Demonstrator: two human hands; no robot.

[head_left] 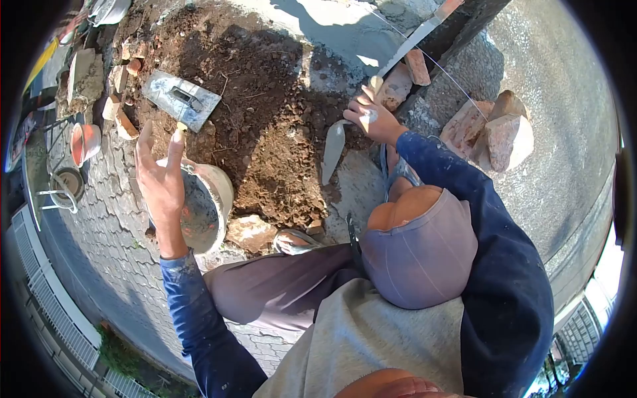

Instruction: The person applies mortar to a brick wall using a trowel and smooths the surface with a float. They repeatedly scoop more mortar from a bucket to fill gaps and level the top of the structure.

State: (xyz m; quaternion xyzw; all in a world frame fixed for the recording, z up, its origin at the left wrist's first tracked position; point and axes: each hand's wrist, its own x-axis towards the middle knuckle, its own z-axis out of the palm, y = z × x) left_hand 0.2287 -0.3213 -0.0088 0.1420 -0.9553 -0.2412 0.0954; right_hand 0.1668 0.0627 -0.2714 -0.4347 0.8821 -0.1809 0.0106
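My right hand (373, 118) is closed around the handle of a trowel (334, 151), whose pointed grey blade hangs down over the soil. Just beyond that hand lie brick pieces (417, 67) along the edge of a wall. My left hand (161, 178) is raised over a bucket (222, 187), thumb and fingers apart with nothing between them. Inside the bucket is some grey material, partly hidden by my wrist. A flat metal float (159, 89) with a dark handle rests on the dirt just past my left fingertips.
A taut string (454, 81) runs over the wall edge to broken brick lumps (509, 142) on the right. Loose soil (275, 179) fills the middle. Brick pieces (125, 125), an orange-red container (86, 144) and a wheelbarrow wheel (66, 184) stand at the left on paving.
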